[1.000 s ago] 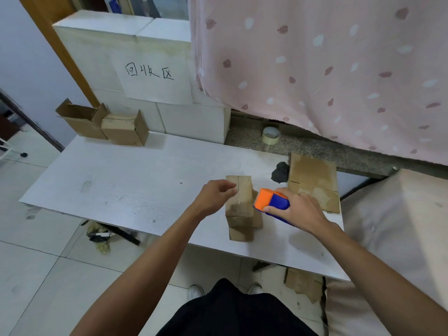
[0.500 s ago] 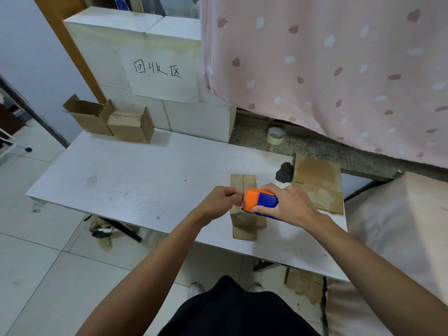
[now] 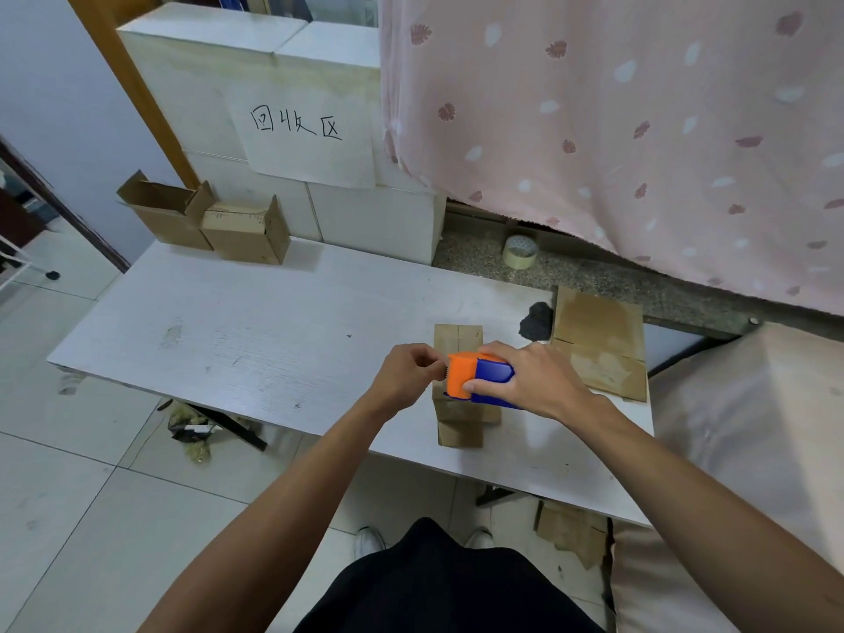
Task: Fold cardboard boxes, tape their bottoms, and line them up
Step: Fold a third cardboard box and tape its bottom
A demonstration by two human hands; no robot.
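- Right hand (image 3: 534, 381) grips the tape dispenser (image 3: 475, 376) over the box (image 3: 456, 340), which stands right of centre in the frame on the table (image 3: 274, 335)
- Left hand (image 3: 408, 374), fingers curled, pinches at the tape dispenser's orange toothed front
- Two folded boxes (image 3: 246, 230) stand upper left

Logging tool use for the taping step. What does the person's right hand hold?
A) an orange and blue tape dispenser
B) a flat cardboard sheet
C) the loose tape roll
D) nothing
A: the right hand grips the orange and blue tape dispenser at the cardboard box, while the loose tape roll sits on the ledge.
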